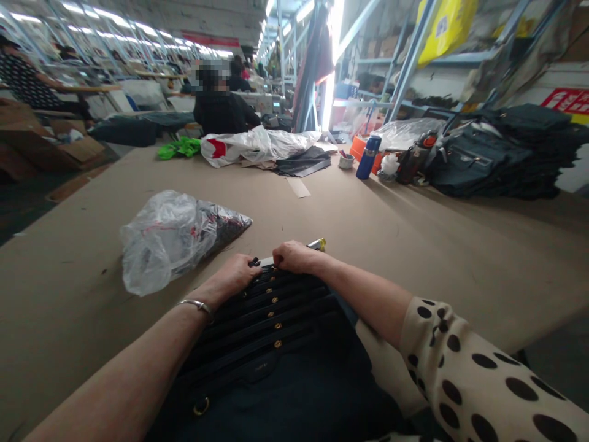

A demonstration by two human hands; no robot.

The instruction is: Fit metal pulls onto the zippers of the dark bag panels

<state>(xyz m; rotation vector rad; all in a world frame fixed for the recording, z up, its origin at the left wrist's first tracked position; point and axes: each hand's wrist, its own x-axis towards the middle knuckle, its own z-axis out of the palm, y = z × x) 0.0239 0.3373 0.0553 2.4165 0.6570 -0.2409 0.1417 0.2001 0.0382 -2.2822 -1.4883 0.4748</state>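
Note:
Several dark navy bags (294, 374) lie overlapped in front of me, with their top edges stepped one behind another. Small gold fittings (277, 344) run in a line up their middle, and a gold ring (201, 406) shows at the lower left. At the farthest top edge, my left hand (237, 273) is closed in a pinch, with a small black end (254, 262) poking out by its fingers. Close beside it, my right hand (294, 256) has its fingers curled down on the same edge. The fingertips of both hands are partly hidden.
A clear plastic bag (165, 239) with dark contents lies left on the brown table (414, 245). Just behind my right hand is a yellow-tipped roll or tool (317, 244). Farther back stand a blue bottle (369, 158) and stacked dark bags (501, 153). A person (225, 110) sits beyond.

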